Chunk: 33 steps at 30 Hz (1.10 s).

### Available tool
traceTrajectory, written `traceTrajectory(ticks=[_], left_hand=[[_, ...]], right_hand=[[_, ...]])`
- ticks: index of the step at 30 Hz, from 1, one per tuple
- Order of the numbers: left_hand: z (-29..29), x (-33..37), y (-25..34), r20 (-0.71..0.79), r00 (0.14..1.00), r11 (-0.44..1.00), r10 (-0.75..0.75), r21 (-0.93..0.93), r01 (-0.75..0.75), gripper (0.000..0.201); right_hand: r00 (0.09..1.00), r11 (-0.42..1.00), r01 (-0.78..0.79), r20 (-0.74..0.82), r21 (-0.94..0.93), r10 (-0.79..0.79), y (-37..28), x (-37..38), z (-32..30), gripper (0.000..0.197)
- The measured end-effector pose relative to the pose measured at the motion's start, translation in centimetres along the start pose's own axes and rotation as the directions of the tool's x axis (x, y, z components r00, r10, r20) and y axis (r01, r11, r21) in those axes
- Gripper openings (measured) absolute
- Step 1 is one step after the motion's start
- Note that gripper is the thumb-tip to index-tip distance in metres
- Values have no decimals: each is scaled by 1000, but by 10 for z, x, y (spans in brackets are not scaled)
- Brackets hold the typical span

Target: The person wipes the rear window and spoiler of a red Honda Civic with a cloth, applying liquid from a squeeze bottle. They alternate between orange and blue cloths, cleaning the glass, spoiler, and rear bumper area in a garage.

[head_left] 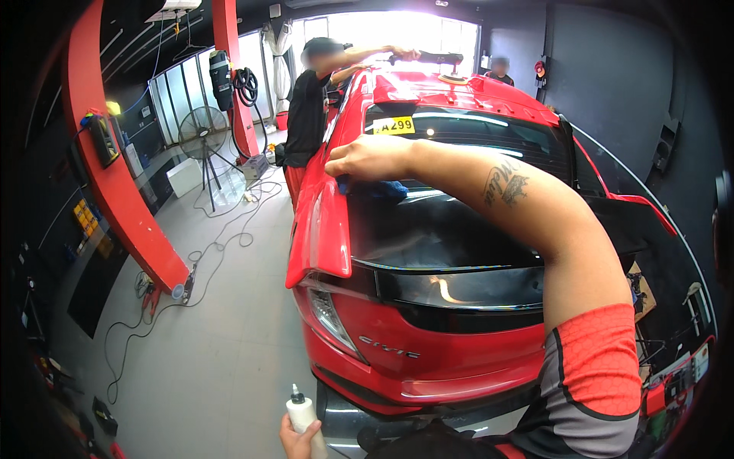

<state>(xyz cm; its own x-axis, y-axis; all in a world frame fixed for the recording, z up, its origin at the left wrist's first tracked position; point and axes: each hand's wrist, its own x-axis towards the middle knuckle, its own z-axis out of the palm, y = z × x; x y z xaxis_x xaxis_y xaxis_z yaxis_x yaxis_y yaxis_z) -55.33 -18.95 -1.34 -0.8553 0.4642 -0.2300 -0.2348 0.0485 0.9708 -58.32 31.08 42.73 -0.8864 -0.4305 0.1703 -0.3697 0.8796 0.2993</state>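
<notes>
My left hand [295, 440], low in the view, is wrapped round a white squeeze bottle [303, 414] with a black cap and a pale nozzle pointing up. Stretched across the back of a red car [443, 359], my right arm brings my right hand [372, 157] to the left end of its rear spoiler [324, 222]. The fingers of that hand are curled over a blue cloth [386, 190], which shows beneath them and trails over the black rear panel. The hand partly hides the cloth.
Along the car's left side, a co-worker [307, 115] in black holds a polisher [432, 58] on the roof. Another person [500, 70] stands beyond the car. Cables [218, 245] loop over the left floor near a stand fan [205, 134] and red pillars [126, 191].
</notes>
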Motion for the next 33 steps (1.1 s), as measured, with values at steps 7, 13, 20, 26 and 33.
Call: traceTrajectory(ticks=[7, 13, 20, 26, 33], left_hand=[[3, -6, 1, 0, 1000, 998, -2, -62, 2, 63], [-2, -10, -10, -1, 1000, 999, -10, -39, 10, 59], [1, -10, -11, -18, 1000, 1000, -2, -15, 2, 60], [39, -1, 26, 18, 1000, 999, -14, -50, 15, 65], [55, -3, 60, 83, 995, 998, 54, 29, -57, 67]], right_hand=[[997, 998, 46, 68, -42, -43, -2, -1, -5, 23], [999, 999, 24, 30, -30, -23, -8, -8, 3, 23], [979, 978, 174, -131, 116, -159, -89, -30, -29, 23], [964, 982, 160, -232, 102, -133, -96, -35, -22, 17], [987, 992, 62, -156, 111, -44, -92, -28, -29, 27]])
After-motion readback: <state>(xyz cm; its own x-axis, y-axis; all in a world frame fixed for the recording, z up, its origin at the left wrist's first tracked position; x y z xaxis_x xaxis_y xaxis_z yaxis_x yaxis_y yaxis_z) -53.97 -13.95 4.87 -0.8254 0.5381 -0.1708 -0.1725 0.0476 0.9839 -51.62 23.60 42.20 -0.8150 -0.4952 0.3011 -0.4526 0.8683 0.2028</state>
